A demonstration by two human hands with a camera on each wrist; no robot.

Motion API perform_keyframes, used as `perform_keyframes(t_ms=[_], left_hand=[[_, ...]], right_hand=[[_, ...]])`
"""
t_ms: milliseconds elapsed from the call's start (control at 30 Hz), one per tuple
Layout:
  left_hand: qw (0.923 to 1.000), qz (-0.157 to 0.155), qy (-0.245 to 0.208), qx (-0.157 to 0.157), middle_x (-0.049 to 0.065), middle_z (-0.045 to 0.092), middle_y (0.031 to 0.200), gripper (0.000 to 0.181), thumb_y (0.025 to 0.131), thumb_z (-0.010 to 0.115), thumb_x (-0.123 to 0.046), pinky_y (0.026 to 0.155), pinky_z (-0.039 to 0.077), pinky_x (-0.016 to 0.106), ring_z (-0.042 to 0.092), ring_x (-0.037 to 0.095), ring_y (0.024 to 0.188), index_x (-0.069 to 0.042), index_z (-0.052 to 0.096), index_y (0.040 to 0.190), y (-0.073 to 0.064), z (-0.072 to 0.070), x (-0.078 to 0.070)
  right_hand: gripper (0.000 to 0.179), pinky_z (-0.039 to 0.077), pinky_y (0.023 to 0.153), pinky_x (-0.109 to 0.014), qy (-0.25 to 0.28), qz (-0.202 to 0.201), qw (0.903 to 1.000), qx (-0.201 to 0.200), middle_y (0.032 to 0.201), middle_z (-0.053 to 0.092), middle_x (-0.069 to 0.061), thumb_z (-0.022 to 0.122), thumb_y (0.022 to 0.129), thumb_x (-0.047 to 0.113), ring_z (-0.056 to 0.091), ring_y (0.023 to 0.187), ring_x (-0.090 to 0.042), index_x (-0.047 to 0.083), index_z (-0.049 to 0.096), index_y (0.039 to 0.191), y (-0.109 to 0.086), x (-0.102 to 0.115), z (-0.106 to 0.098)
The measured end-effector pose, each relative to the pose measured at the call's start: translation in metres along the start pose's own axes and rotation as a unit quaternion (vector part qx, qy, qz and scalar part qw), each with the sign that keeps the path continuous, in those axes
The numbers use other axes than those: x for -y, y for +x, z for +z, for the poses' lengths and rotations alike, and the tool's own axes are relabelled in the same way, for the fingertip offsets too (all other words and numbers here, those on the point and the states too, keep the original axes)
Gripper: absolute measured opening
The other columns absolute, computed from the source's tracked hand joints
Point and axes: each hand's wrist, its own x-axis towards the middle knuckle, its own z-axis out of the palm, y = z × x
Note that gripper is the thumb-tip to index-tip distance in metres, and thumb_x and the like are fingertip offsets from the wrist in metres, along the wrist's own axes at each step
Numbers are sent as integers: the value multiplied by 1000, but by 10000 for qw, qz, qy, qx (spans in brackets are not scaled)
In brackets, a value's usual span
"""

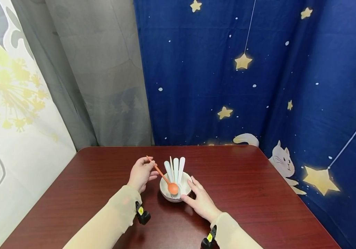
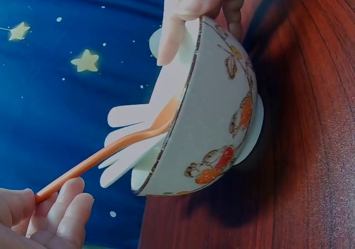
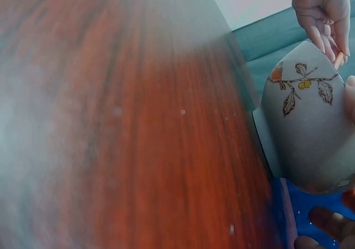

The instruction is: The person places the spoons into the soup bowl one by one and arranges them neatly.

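My left hand (image 1: 141, 174) pinches the thin handle of an orange spoon (image 1: 173, 188) near its end. The spoon slants down to the right, its head over the near inside of a white bowl (image 1: 164, 194). In the left wrist view the bowl (image 2: 205, 110) shows orange and brown fruit-and-leaf pictures and a dark rim. My right hand (image 1: 203, 204) holds the bowl's right side, the thumb at the near rim. Several pale utensils (image 1: 176, 169) stand in the bowl, handles up and leaning on the far rim; their lower ends are partly hidden.
The bowl stands on a reddish-brown wooden table (image 1: 103, 186). Behind the table's far edge hang a grey curtain (image 1: 103, 86) and a blue curtain (image 1: 196, 86) with stars. A white patterned curtain (image 1: 16, 145) hangs at the left.
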Motion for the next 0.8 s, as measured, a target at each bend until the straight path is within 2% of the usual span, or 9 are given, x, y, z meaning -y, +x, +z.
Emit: perform_keyframes(t_ms=[300, 600, 800], left_hand=[[9999, -83, 139, -20, 19, 62, 110, 27, 98, 55, -12, 74, 57, 44, 68, 22, 69, -7, 53, 125, 4, 6, 7], [9987, -127, 455, -165, 15, 64, 105, 31, 97, 58, -12, 76, 57, 42, 67, 21, 74, -7, 56, 127, 3, 13, 10], [9980, -114, 587, -210, 13, 65, 102, 33, 95, 60, -11, 72, 57, 37, 66, 19, 74, -5, 58, 128, 6, 12, 13]], right_hand=[[74, 31, 108, -52, -7, -21, 10000, -25, 152, 31, -18, 66, 88, 46, 31, 138, -35, 2, 44, 143, 0, 0, 0], [77, 30, 108, -52, 39, -7, 10000, -2, 153, 30, -17, 64, 88, 50, 30, 139, -35, 3, 42, 144, -2, 1, -2], [76, 30, 108, -52, 20, -13, 10000, 3, 153, 29, -17, 64, 88, 50, 29, 139, -35, 3, 42, 144, -2, 2, -2]])
